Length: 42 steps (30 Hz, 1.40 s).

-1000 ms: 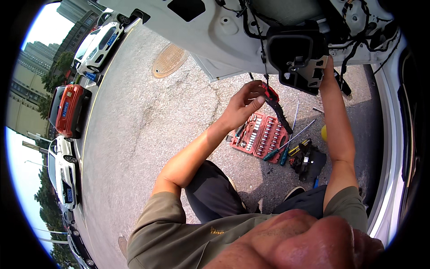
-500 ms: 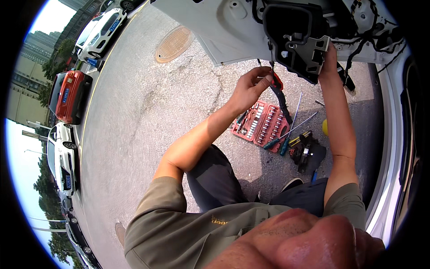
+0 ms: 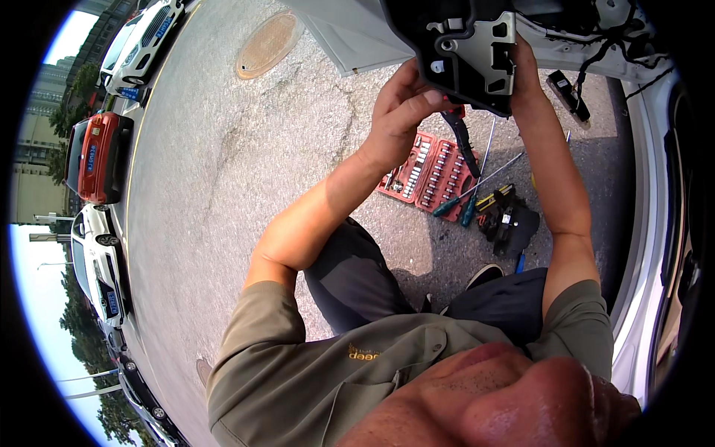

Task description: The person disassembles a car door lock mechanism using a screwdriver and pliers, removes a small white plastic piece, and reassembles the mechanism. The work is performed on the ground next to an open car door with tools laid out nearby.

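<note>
A black plastic housing (image 3: 406,26) with a silvery metal bracket (image 3: 488,52) is held up at the top, in front of the white car panel. My right hand (image 3: 526,78) is closed around its right side, fingers partly hidden behind the bracket. At its lower left edge my left hand (image 3: 402,112) grips it, thumb in front and fingertips out of sight behind. Just below the left thumb, a red connector piece (image 3: 456,112) shows above a black taped cable (image 3: 465,145) hanging down. Whether the left fingers also touch the connector is hidden.
On the ground lie an open red socket set (image 3: 428,175), two long screwdrivers (image 3: 468,212) with green handles, a black part with yellow (image 3: 510,223) and a blue-handled tool (image 3: 520,261). A black oblong piece (image 3: 568,98) and loose wiring (image 3: 596,56) are at the right, beside the white car body (image 3: 640,298).
The housing has come lower and to the left in the view, with my right hand on it. My left hand has moved from the hanging cable to the housing's lower left edge.
</note>
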Available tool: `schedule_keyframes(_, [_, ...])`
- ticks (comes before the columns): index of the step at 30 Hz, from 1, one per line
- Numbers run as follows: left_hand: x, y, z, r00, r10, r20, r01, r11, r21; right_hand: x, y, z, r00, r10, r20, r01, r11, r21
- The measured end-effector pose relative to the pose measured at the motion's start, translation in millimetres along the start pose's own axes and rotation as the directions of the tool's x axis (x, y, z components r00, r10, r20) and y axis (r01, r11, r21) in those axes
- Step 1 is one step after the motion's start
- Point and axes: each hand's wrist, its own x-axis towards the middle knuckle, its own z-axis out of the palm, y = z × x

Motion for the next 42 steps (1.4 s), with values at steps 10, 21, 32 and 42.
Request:
schedule_keyframes(10, [-2,-1,-5,0.999,0.050,0.001,-0.050,0.990,0.134,8,11,17,0.990,0.099,-0.101,-0.070,0.964,0.258])
schedule_keyframes(21, [2,-10,-4,1.000,0.005,-0.013,-0.002,0.977,0.215,5,6,21,0.993,0.072,-0.090,-0.041,0.952,0.304])
schedule_keyframes(32, [7,-24,0,0.994,0.077,0.079,-0.095,0.962,0.256,-29,-13,-86,0.937,-0.256,-0.239,0.239,0.966,-0.099])
schedule_keyframes(42, [2,-34,21,0.930,0.338,0.143,-0.327,0.586,0.741,1,0,-102,0.885,0.009,0.466,0.124,0.959,-0.255])
